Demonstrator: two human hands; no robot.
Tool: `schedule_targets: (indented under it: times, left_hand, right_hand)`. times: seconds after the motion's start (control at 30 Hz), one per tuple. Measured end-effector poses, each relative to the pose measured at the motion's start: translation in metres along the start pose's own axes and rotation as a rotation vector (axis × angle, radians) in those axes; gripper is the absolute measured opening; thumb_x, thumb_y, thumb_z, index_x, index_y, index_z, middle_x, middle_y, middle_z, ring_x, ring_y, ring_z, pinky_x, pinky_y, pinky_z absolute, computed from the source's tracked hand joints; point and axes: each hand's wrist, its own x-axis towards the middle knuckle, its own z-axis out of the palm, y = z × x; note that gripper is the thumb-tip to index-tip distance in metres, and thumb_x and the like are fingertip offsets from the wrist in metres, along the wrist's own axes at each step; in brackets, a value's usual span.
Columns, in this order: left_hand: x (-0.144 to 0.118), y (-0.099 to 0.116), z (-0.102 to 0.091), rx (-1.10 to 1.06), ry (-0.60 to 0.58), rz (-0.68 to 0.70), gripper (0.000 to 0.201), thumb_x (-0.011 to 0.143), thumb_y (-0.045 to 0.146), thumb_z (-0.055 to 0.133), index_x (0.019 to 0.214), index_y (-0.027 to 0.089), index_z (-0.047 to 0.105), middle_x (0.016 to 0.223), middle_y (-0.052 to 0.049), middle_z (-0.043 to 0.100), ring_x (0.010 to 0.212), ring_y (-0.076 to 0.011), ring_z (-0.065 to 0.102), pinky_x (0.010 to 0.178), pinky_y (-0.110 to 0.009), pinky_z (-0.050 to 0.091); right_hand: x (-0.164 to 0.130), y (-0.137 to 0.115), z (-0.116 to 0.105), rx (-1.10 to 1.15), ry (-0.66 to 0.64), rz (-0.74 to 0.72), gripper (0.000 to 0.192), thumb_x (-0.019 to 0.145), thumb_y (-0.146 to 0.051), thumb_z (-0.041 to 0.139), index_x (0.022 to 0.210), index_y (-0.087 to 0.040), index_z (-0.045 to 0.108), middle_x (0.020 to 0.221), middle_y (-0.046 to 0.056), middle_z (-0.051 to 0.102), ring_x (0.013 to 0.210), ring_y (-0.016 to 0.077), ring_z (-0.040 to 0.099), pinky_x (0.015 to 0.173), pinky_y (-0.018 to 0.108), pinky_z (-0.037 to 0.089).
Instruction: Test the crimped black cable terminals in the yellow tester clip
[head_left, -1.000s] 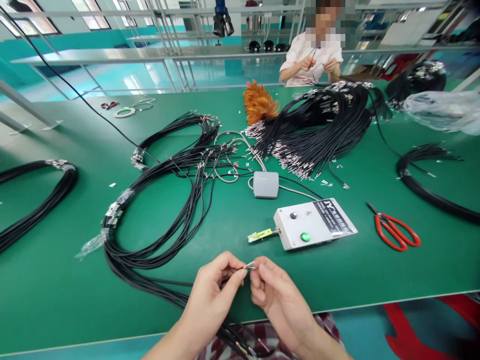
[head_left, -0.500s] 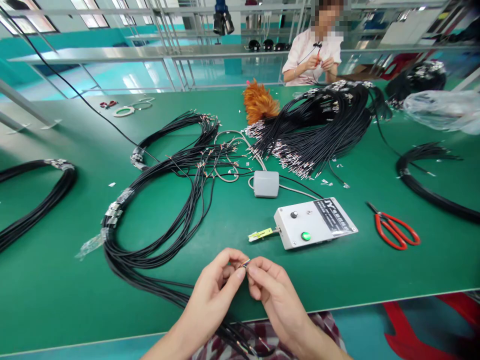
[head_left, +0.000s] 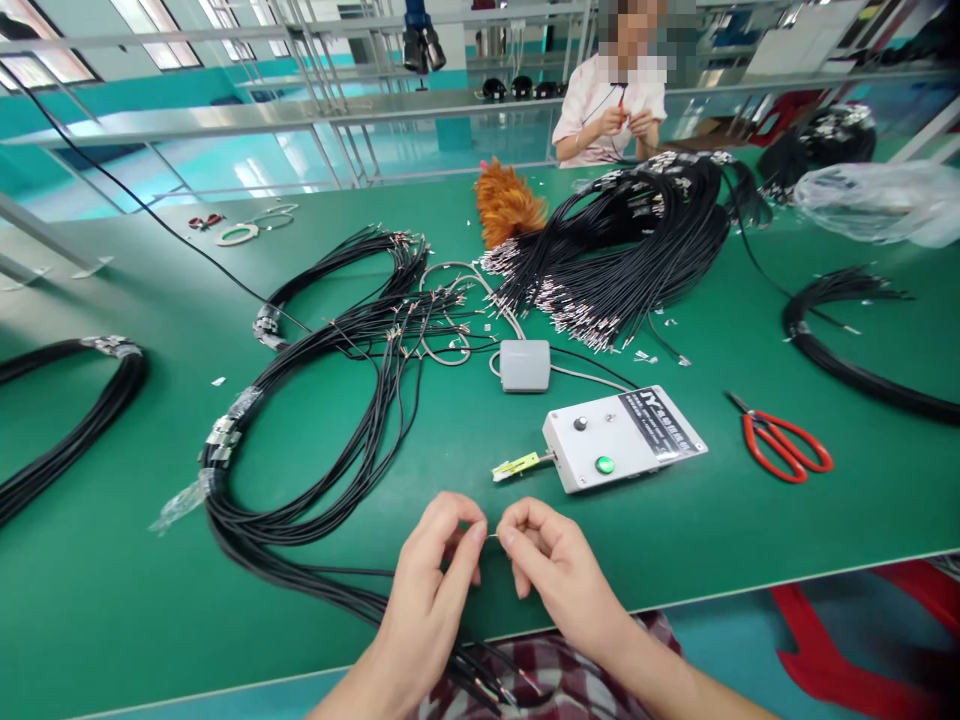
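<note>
My left hand (head_left: 435, 570) and my right hand (head_left: 551, 565) meet fingertip to fingertip low over the green table (head_left: 112, 560), near its front edge. Between them they pinch the thin bare end of a black wire (head_left: 491, 535); most of that end is hidden by the fingers. The wire belongs to a big looped bundle of black cables (head_left: 315, 470) that runs from my lap leftwards across the table. Just beyond my hands stands a white tester box (head_left: 622, 437) with a green lamp and a yellow-green clip (head_left: 516, 465) sticking out of its left side.
Red scissors (head_left: 784, 445) lie right of the box, a grey adapter (head_left: 524, 365) behind it. More black wire bundles (head_left: 637, 240) and an orange feather duster (head_left: 506, 205) fill the far side, where another person (head_left: 611, 100) works. A plastic bag (head_left: 885, 200) lies far right.
My fingertips have closed in on the wire end, so less of it shows than a second ago. The view has tipped slightly down; nothing on the table has moved.
</note>
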Motion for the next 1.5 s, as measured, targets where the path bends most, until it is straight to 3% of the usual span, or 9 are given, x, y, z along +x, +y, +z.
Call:
schedule_targets:
  times: [0.17, 0.3, 0.37, 0.47, 0.57, 0.8, 0.97, 1.1, 1.5]
  left_hand:
    - [0.008, -0.004, 0.002, -0.157, 0.016, -0.103, 0.025, 0.088, 0.039, 0.061, 0.077, 0.018, 0.053, 0.073, 0.003, 0.049, 0.052, -0.008, 0.037, 0.048, -0.022, 0.03]
    - [0.015, -0.005, 0.001, -0.202, -0.029, -0.126, 0.025, 0.089, 0.039, 0.061, 0.077, 0.018, 0.052, 0.07, 0.004, 0.048, 0.054, -0.0083, 0.037, 0.051, -0.022, 0.03]
    - [0.016, -0.004, 0.0, -0.153, -0.072, -0.112, 0.024, 0.09, 0.037, 0.058, 0.076, 0.019, 0.052, 0.07, 0.004, 0.048, 0.054, -0.0095, 0.037, 0.051, -0.023, 0.032]
    - [0.016, -0.003, -0.002, 0.04, -0.13, 0.037, 0.021, 0.092, 0.029, 0.053, 0.074, 0.019, 0.054, 0.073, 0.001, 0.051, 0.063, -0.0139, 0.045, 0.059, -0.025, 0.039]
    - [0.018, -0.004, -0.002, 0.223, -0.138, 0.211, 0.023, 0.094, 0.021, 0.048, 0.072, 0.02, 0.056, 0.078, -0.002, 0.054, 0.074, -0.017, 0.051, 0.07, -0.027, 0.041]
    - [0.038, -0.008, -0.001, -0.038, -0.017, -0.051, 0.023, 0.087, 0.036, 0.057, 0.073, 0.02, 0.049, 0.061, 0.006, 0.043, 0.052, -0.0104, 0.037, 0.049, -0.022, 0.029]
    - [0.046, -0.007, 0.002, -0.037, -0.002, -0.049, 0.022, 0.086, 0.036, 0.055, 0.073, 0.02, 0.047, 0.058, 0.008, 0.038, 0.051, -0.0097, 0.035, 0.048, -0.022, 0.027]
    - [0.05, -0.008, 0.005, 0.0, 0.022, -0.039, 0.021, 0.087, 0.034, 0.053, 0.073, 0.02, 0.046, 0.057, 0.009, 0.036, 0.05, -0.0097, 0.034, 0.048, -0.022, 0.025]
    - [0.06, -0.018, 0.013, 0.186, 0.087, 0.04, 0.017, 0.087, 0.026, 0.051, 0.07, 0.02, 0.049, 0.066, 0.004, 0.048, 0.058, -0.0123, 0.046, 0.052, -0.022, 0.033]
  right_hand:
    - [-0.002, -0.001, -0.012, -0.3, 0.017, -0.114, 0.024, 0.096, -0.041, 0.049, 0.088, -0.02, 0.057, 0.07, -0.003, 0.056, 0.058, 0.0103, 0.056, 0.058, 0.025, 0.042]
    - [-0.003, -0.013, -0.018, -0.886, 0.095, -0.416, 0.023, 0.094, -0.038, 0.055, 0.106, -0.019, 0.061, 0.098, 0.006, 0.067, 0.07, 0.0146, 0.06, 0.068, 0.031, 0.039]
    - [0.001, -0.02, -0.018, -1.147, 0.074, -0.598, 0.018, 0.095, -0.035, 0.056, 0.096, -0.018, 0.064, 0.089, 0.005, 0.069, 0.07, 0.0162, 0.059, 0.067, 0.032, 0.033]
    - [0.007, -0.026, -0.021, -1.361, -0.042, -0.796, 0.03, 0.099, -0.025, 0.048, 0.074, -0.019, 0.062, 0.069, 0.001, 0.065, 0.063, 0.0146, 0.054, 0.063, 0.033, 0.025]
    - [0.013, -0.034, -0.031, -1.446, -0.109, -0.874, 0.03, 0.1, -0.025, 0.049, 0.074, -0.02, 0.063, 0.068, 0.0, 0.066, 0.065, 0.0149, 0.052, 0.064, 0.034, 0.025]
    - [0.035, -0.048, -0.048, -1.687, 0.088, -0.754, 0.006, 0.088, -0.018, 0.067, 0.094, -0.018, 0.066, 0.099, 0.004, 0.072, 0.095, 0.021, 0.057, 0.081, 0.037, 0.028]
    - [0.046, -0.043, -0.047, -1.774, 0.04, -0.695, 0.014, 0.088, -0.014, 0.064, 0.101, -0.017, 0.066, 0.099, 0.005, 0.072, 0.095, 0.021, 0.057, 0.082, 0.038, 0.028]
    - [0.05, -0.044, -0.047, -1.769, 0.026, -0.656, 0.009, 0.089, -0.013, 0.062, 0.091, -0.019, 0.068, 0.086, 0.003, 0.071, 0.087, 0.0194, 0.056, 0.08, 0.037, 0.026]
    - [0.055, -0.049, -0.046, -1.757, 0.005, -0.642, 0.011, 0.085, -0.012, 0.065, 0.077, -0.019, 0.065, 0.076, 0.0, 0.069, 0.084, 0.0189, 0.059, 0.085, 0.04, 0.025]
